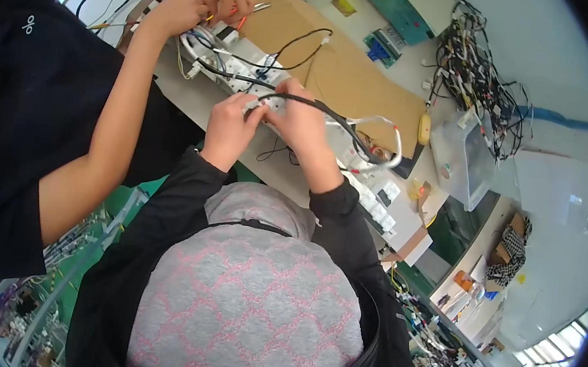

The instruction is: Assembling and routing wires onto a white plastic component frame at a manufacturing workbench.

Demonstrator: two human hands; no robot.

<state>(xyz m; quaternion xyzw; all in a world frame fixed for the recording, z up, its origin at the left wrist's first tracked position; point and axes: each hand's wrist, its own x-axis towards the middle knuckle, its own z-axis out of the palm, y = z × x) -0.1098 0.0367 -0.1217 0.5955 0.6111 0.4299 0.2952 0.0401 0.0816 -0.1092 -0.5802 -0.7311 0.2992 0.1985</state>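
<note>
My left hand [228,130] and my right hand [302,121] meet over a row of white connector blocks [375,205] along the bench. Both are closed, thumbs and fingertips pinched close together. A thick black cable [337,118] arches across my right hand, its end running down into the pinch. What small part sits between my left fingertips is hidden. Beyond the fingers, a thin black wire [308,36] loops over a brown cardboard sheet [371,95]. To the right, a white cable [400,146] with red marks curves back toward the blocks.
On the left a co-worker's hands [183,13] handle wires on the same bench. A tangled heap of black wires [473,80] hangs by a clear plastic bin [478,170] at the right. A green device [393,6] and a small circuit board [386,46] lie at the back.
</note>
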